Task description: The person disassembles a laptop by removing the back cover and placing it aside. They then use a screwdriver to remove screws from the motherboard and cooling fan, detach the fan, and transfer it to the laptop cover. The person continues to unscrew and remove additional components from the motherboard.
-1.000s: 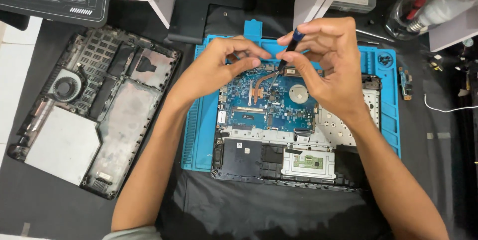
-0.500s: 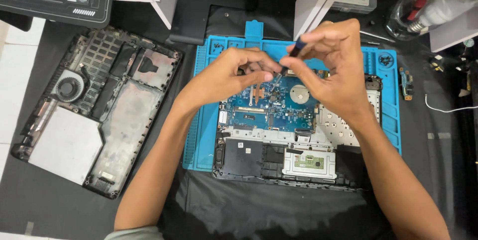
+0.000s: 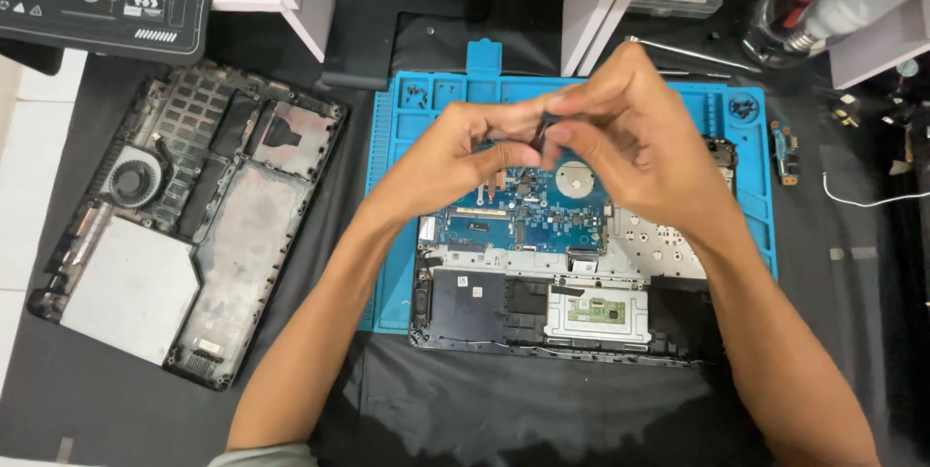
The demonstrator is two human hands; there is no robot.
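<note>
Head view: over an opened laptop point(image 3: 542, 273) lying on a blue work mat point(image 3: 397, 234), the left hand point(image 3: 455, 152) and right hand point(image 3: 620, 138) meet fingertip to fingertip above the blue circuit board point(image 3: 513, 220); both grips are pinched together on a small dark part point(image 3: 542, 128), too small to identify, held just above the board's upper edge; the laptop's removed bottom cover point(image 3: 184, 225), fan showing, lies well apart on the dark table point(image 3: 852, 312) at left; a small green board point(image 3: 785, 152) sits just off the mat's right edge.
</note>
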